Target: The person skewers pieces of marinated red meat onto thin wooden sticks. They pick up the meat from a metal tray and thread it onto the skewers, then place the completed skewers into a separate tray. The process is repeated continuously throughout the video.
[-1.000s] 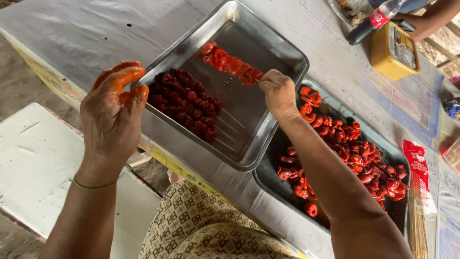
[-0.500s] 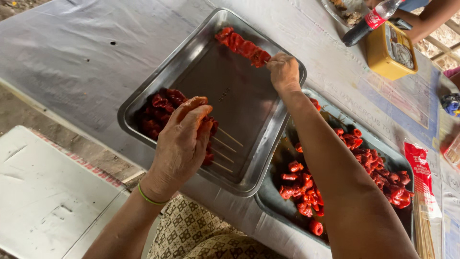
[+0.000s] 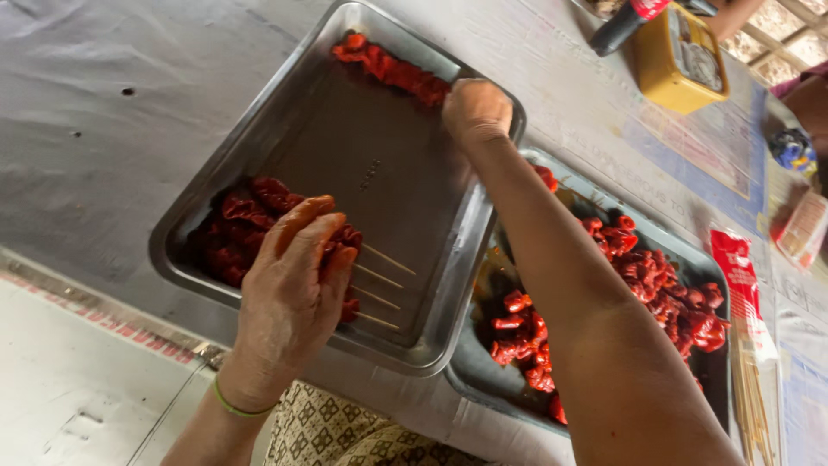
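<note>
A yellow rectangular tin box (image 3: 677,53) with a printed lid stands at the table's far edge — a dark bottle with a red label (image 3: 628,19) lies just beside it. A red plastic packet (image 3: 740,285) lies flat at the right, next to the lower steel tray. A pale pink wrapped packet (image 3: 804,226) sits at the right border — partly cut off.

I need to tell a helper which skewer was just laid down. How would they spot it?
Find the upper steel tray on the grey table. Along its far edge lies one skewer of red meat, the right hand at its end; the other skewers sit piled under the left hand.
</note>
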